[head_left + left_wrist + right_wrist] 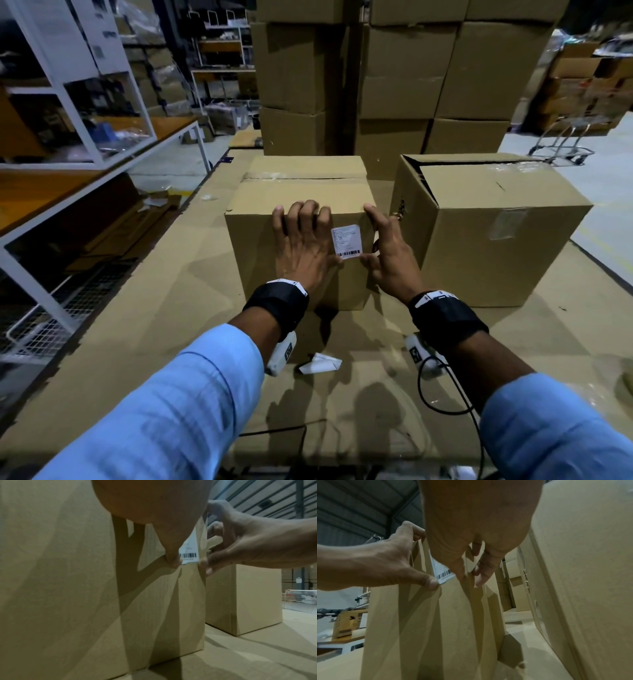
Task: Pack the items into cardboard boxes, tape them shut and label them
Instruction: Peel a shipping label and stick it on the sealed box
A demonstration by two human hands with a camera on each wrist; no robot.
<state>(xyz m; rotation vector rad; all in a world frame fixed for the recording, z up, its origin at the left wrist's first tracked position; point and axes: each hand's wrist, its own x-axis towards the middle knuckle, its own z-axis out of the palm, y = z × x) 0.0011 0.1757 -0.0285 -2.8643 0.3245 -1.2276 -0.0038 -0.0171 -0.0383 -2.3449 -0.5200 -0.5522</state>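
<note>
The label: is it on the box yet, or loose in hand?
On. The label lies flat on the box front; the left hand and right hand press beside its lower corners.

1. Both arms wear light blue sleeves (pixel 178 404), pushed up short of the wrists.
2. Each wrist carries a wide black band (pixel 275 303) with a white strip along its edge.
3. A white camera unit (pixel 282 353) with a black square marker hangs under each band.
4. A thin black cable (pixel 445 407) loops from the right unit towards the right sleeve.
5. The left hand (pixel 305 246) and right hand (pixel 390 253) are bare.
</note>
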